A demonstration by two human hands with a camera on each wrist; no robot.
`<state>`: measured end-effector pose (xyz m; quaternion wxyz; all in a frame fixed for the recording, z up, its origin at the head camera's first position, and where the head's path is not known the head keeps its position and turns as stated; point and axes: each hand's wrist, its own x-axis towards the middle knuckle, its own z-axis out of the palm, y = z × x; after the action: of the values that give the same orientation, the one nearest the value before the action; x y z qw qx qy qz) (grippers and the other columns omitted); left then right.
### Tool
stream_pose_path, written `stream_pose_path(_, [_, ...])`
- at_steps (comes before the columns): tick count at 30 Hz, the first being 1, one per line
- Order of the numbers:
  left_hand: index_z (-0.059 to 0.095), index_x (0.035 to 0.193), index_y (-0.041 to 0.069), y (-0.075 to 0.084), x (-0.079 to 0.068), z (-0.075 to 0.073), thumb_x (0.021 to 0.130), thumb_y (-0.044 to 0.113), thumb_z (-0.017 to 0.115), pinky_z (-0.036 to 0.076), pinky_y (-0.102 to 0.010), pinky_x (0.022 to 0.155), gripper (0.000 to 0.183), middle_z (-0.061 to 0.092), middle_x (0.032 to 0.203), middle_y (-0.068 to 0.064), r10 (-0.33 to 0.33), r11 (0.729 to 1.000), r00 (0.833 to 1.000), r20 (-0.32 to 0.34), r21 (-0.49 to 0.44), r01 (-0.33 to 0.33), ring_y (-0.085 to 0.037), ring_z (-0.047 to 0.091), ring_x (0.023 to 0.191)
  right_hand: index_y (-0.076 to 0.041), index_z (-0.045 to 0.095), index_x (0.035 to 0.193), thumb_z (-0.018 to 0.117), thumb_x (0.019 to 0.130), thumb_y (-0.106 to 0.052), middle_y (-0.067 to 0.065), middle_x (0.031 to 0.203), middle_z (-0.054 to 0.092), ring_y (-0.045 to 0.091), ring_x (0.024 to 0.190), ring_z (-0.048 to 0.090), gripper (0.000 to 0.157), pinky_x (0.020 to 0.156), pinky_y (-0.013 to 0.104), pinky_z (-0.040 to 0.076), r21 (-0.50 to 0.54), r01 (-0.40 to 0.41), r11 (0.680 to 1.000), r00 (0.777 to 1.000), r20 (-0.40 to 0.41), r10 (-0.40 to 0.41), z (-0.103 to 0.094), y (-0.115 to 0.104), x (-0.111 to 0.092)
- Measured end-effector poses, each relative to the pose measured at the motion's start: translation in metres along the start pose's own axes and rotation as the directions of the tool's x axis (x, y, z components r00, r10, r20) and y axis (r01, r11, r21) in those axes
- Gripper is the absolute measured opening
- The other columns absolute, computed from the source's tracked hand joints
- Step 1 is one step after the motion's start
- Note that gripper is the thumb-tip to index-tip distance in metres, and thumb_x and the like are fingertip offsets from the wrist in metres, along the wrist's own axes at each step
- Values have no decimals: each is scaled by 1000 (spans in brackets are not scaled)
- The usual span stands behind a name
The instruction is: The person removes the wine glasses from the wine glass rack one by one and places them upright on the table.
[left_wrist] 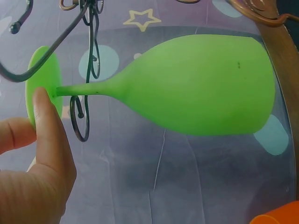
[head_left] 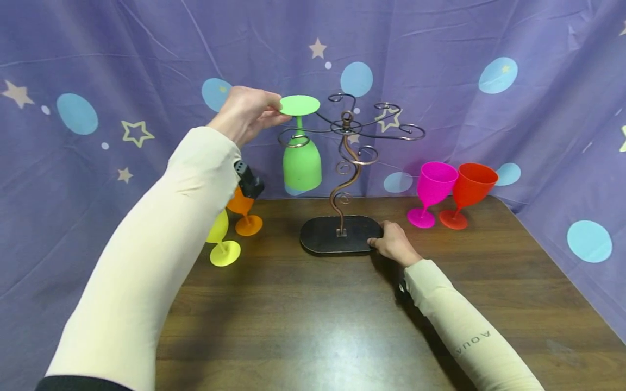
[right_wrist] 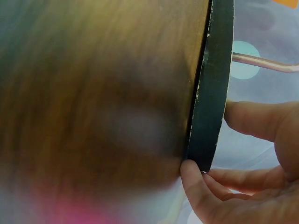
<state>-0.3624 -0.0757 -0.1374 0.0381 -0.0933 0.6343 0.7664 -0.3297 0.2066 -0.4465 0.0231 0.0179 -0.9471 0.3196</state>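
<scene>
My left hand (head_left: pixel 251 113) pinches the round foot of a green plastic goblet (head_left: pixel 302 165), which hangs upside down with its bowl below. The goblet's stem (left_wrist: pixel 86 89) overlaps a curled hook (head_left: pixel 294 140) at the left end of a metal glass rack (head_left: pixel 346 130). With thumb on top and fingers at the side, my right hand (head_left: pixel 395 243) grips the right end of the rack's black oval base (head_left: pixel 320 234). In the right wrist view the base's edge (right_wrist: pixel 210 88) sits between thumb and fingers.
Left of the rack stand an orange goblet (head_left: pixel 249 225) and a yellow goblet (head_left: pixel 225 253), partly hidden by the left arm. A magenta goblet (head_left: pixel 435 182) and a red goblet (head_left: pixel 472 184) stand upright at the right. Behind the wooden table (head_left: pixel 293 326) hangs a purple curtain (head_left: pixel 161 70).
</scene>
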Motion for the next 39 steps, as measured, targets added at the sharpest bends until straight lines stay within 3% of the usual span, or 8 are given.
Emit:
stream_pose_path(8, [58,128,-1,-4,-11,-23,85,-17,52,56,-30,77,46,53,129,-16,-19,1000,998,52,-8,19,-26,63,106,9,60,114,72,82,-21,25,107,63,38,105,57,45,94,48,44,-4,21,1000,1000,2,-21,2,1,1])
stream_pose_path(14, [60,126,-1,-11,-18,-42,87,-15,53,55,-30,80,42,55,125,-15,-25,999,998,56,-20,26,-24,67,95,9,60,113,72,82,-20,25,107,63,38,104,57,44,94,48,44,-7,21,1000,1000,2,-21,-1,0,1])
stream_pose_path(18, [64,118,0,-16,-21,-55,87,-14,55,55,-30,78,35,56,123,-13,-33,999,998,62,-41,36,-22,68,85,10,59,115,72,82,-20,26,110,62,39,107,56,46,95,49,43,-10,11,1000,1000,9,-10,-1,0,2])
stream_pose_path(27, [68,102,-2,-28,-34,-82,84,-15,59,55,-30,80,25,51,127,-12,-12,995,992,127,-94,24,-21,67,90,9,58,118,71,84,-22,26,112,62,39,109,55,48,96,49,42,2,8,1000,1000,13,-8,-1,0,1])
stream_pose_path(32, [68,101,-1,-39,-43,-94,86,-13,58,54,-27,81,22,45,129,-12,8,995,984,176,-98,9,-19,65,90,11,53,122,67,86,-26,29,118,54,41,115,49,54,99,50,38,31,34,999,998,-44,-33,-5,-5,-4])
stream_pose_path(35, [66,104,0,-49,-48,-101,87,-11,57,54,-25,81,22,42,129,-12,19,992,978,206,-126,7,-19,64,90,9,50,126,67,86,-26,28,123,50,39,119,44,56,102,49,35,79,90,993,991,-106,-81,-7,-14,-11])
stream_pose_path(39, [64,106,0,-66,-52,-105,88,-12,56,54,-25,81,23,47,126,-13,22,984,973,232,-174,19,-19,64,90,3,57,121,64,90,-27,20,117,59,32,109,55,43,95,45,43,183,187,965,974,-160,-158,-8,-31,-22])
